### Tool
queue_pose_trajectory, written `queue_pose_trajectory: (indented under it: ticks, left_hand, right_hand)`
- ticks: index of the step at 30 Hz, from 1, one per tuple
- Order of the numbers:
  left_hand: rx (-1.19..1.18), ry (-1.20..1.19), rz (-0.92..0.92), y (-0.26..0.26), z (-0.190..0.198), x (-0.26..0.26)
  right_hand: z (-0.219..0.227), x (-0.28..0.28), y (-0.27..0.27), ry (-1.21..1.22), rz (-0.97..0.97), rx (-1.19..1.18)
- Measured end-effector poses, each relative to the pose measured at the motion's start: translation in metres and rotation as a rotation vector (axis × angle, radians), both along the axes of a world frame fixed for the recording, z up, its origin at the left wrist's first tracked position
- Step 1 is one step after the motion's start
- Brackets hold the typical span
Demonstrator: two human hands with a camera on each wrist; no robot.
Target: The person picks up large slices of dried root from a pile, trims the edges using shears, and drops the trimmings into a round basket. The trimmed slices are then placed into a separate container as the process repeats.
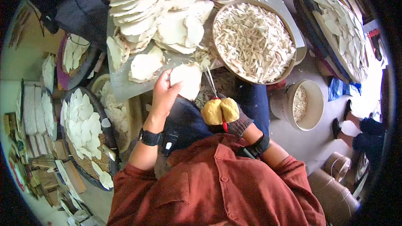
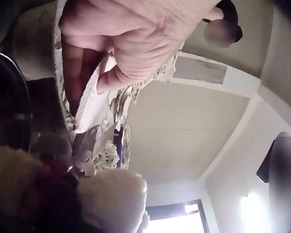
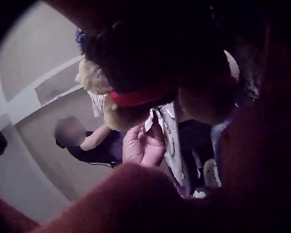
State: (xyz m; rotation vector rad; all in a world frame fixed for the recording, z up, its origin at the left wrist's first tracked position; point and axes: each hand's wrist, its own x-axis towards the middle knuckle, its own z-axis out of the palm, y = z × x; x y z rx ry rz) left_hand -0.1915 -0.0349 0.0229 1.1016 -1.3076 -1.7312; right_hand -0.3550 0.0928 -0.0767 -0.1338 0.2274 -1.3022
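In the head view, my bare left hand point(image 1: 164, 94) pinches a thin, pale, flat slice point(image 1: 187, 80) between thumb and fingers, by the table's near edge. The left wrist view shows the thumb point(image 2: 117, 80) pressed on the slice's face point(image 2: 93, 104). My right hand point(image 1: 241, 124), in a dark knitted glove, grips scissors point(image 1: 210, 81) with red handles wrapped in thick yellow padding point(image 1: 220, 111). The narrow blades point up beside the slice's right edge. In the dark right wrist view, the glove and padding hide most of the scissors.
A metal table point(image 1: 121, 84) bears overlapping pale slices point(image 1: 176, 23) and a round basket of cut strips point(image 1: 253, 42). A white bucket point(image 1: 319, 106) stands right of my knees. Trays of slices point(image 1: 81, 121) lie left. Another person point(image 1: 79, 10) sits at the upper left.
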Motion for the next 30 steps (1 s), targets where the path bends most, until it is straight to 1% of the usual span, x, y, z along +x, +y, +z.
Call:
queue_pose_trajectory:
  ticks: [2,5,6,7,9,10,12,13,15,16,18,19,21,24,26,29,30]
  left_hand:
    - [0.035,-0.002,-0.069,0.006,-0.004,-0.006]
    - [0.029,-0.005,-0.053,0.009,-0.009,-0.012]
    - [0.016,0.003,-0.040,0.010,-0.010,-0.014]
    - [-0.065,-0.010,0.051,0.012,-0.013,-0.017]
    - [-0.230,-0.036,0.231,0.021,-0.020,-0.028]
    - [-0.193,-0.002,0.245,0.025,-0.019,-0.034]
    - [-0.113,0.066,0.276,0.032,-0.014,-0.043]
    - [-0.101,0.078,0.223,0.030,-0.018,-0.042]
    - [-0.071,0.068,0.158,0.024,-0.021,-0.041]
    - [-0.059,0.062,0.126,0.022,-0.020,-0.040]
    - [-0.043,0.059,0.083,0.018,-0.019,-0.038]
    - [-0.036,0.059,0.060,0.017,-0.018,-0.039]
    - [-0.013,0.045,0.042,0.018,-0.016,-0.040]
    - [0.052,0.031,0.008,0.015,-0.017,-0.039]
    - [0.076,0.025,0.001,0.015,-0.019,-0.040]
    - [0.063,0.018,-0.002,0.013,-0.014,-0.040]
    - [0.063,0.022,-0.012,0.013,-0.013,-0.040]
  right_hand:
    - [0.023,-0.002,0.000,-0.053,0.001,0.178]
    - [0.033,-0.007,-0.005,0.203,0.016,0.081]
    - [0.028,-0.008,-0.004,0.568,-0.044,-0.071]
    - [0.020,-0.009,-0.002,0.931,-0.105,-0.225]
    - [-0.001,-0.010,0.002,1.329,-0.102,-0.399]
    - [-0.007,-0.008,0.001,1.365,-0.037,-0.416]
    - [-0.017,-0.009,0.007,1.315,0.067,-0.339]
    - [-0.012,-0.009,0.009,1.227,0.103,-0.251]
    - [-0.002,-0.011,0.010,1.129,0.155,-0.162]
    - [0.002,-0.012,0.009,1.122,0.169,-0.160]
    - [-0.002,-0.011,0.007,1.146,0.129,-0.219]
    - [-0.006,-0.009,0.005,1.177,0.073,-0.277]
    - [-0.015,-0.008,0.004,1.195,0.022,-0.313]
    - [0.011,-0.013,0.006,1.220,0.008,-0.269]
    - [0.035,-0.017,0.004,1.328,-0.053,-0.295]
    - [0.035,-0.020,0.003,1.368,0.130,-0.243]
    - [0.032,-0.018,0.002,1.109,0.082,-0.176]
